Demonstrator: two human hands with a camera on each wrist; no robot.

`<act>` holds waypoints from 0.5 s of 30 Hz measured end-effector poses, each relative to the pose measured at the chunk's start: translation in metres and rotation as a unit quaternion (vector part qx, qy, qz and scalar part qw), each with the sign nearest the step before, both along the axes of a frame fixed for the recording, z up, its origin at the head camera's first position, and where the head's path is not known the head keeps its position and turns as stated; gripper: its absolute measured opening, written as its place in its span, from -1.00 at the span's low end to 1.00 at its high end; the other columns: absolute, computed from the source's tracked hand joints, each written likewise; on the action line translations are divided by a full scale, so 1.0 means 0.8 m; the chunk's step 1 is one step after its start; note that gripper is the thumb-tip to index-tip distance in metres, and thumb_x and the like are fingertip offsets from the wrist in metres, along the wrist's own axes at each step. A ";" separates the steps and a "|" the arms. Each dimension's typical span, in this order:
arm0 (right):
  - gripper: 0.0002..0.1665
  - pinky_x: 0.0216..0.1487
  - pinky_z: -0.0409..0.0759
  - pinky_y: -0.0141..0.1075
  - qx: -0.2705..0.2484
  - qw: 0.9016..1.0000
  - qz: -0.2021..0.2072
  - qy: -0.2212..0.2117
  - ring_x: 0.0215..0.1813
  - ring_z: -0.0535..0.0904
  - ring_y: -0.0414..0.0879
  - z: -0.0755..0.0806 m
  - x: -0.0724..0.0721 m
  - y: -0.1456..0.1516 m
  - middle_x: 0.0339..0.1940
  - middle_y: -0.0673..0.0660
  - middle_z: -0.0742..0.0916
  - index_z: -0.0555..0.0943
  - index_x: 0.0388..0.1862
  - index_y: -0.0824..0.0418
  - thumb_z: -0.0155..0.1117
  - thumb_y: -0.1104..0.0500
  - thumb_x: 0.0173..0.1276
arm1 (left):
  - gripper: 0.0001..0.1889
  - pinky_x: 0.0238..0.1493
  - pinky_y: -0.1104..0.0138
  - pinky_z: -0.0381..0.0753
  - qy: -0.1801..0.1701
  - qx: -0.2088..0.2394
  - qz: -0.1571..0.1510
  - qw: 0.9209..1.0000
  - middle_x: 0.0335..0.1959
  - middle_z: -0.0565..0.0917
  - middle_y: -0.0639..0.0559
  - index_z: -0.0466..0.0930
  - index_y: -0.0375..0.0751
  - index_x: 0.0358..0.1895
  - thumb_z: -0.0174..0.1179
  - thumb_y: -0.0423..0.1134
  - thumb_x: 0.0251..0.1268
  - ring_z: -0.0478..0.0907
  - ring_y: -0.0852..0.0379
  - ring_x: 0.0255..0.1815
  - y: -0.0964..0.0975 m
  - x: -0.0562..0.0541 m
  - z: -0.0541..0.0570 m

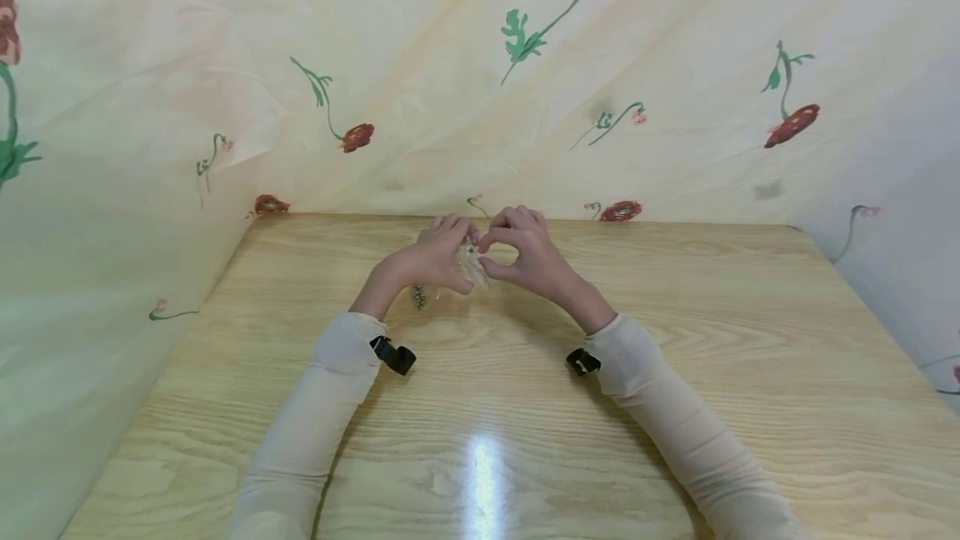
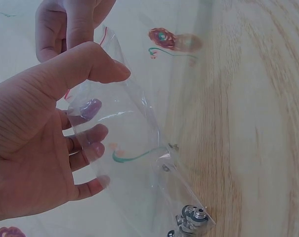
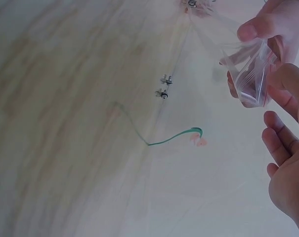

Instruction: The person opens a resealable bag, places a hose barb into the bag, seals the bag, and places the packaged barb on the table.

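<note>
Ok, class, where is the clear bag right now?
In the head view, the clear bag is near the middle of the picture, between the left hand and the right hand, towards the far edge of the table.

Two hands (image 1: 534,258), one bag (image 2: 132,116), two wrist cameras (image 1: 401,359), several metal parts (image 2: 192,216)

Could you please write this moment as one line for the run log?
left hand: holding bag | right hand: pinching bag | bag: clear, metal parts in corner | table: loose parts
</note>
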State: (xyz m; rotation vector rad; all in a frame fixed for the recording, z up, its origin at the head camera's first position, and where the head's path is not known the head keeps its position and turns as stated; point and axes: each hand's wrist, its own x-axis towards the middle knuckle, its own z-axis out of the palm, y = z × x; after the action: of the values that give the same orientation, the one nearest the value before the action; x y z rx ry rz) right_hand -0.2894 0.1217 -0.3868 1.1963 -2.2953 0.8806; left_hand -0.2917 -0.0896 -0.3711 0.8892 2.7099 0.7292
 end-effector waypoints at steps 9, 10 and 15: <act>-0.91 0.16 0.24 0.14 -0.006 1.000 -0.004 0.000 -0.15 0.39 0.06 0.001 -0.001 -0.001 -0.23 0.14 0.61 0.74 -0.34 0.15 0.51 0.27 0.18 | -0.38 0.16 0.01 0.23 0.005 0.002 0.001 1.000 0.16 0.32 -0.11 0.31 -0.17 0.14 0.42 -0.21 0.02 0.17 -0.10 0.13 -0.003 -0.001 0.000; -0.91 0.16 0.24 0.14 -0.007 1.000 -0.004 -0.001 -0.14 0.39 0.06 0.001 -0.001 -0.001 -0.23 0.14 0.61 0.74 -0.34 0.15 0.51 0.27 0.18 | -0.38 0.16 0.01 0.23 0.005 0.002 0.001 1.000 0.16 0.32 -0.11 0.31 -0.17 0.14 0.42 -0.21 0.01 0.17 -0.10 0.14 -0.003 -0.001 0.001; -0.91 0.19 0.23 0.16 -0.009 1.000 -0.004 -0.007 -0.13 0.39 0.07 0.003 -0.001 0.002 -0.22 0.14 0.62 0.74 -0.34 0.16 0.50 0.27 0.19 | -0.37 0.20 -0.03 0.23 0.003 0.007 0.001 1.000 0.16 0.33 -0.12 0.32 -0.19 0.16 0.42 -0.21 0.00 0.17 -0.12 0.17 -0.004 -0.002 0.000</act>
State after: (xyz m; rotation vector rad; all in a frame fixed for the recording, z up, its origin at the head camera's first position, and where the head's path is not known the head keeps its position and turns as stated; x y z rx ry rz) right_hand -0.2898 0.1230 -0.3843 1.1752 -2.2963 0.9084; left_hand -0.2933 -0.0929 -0.3708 0.8928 2.7158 0.7491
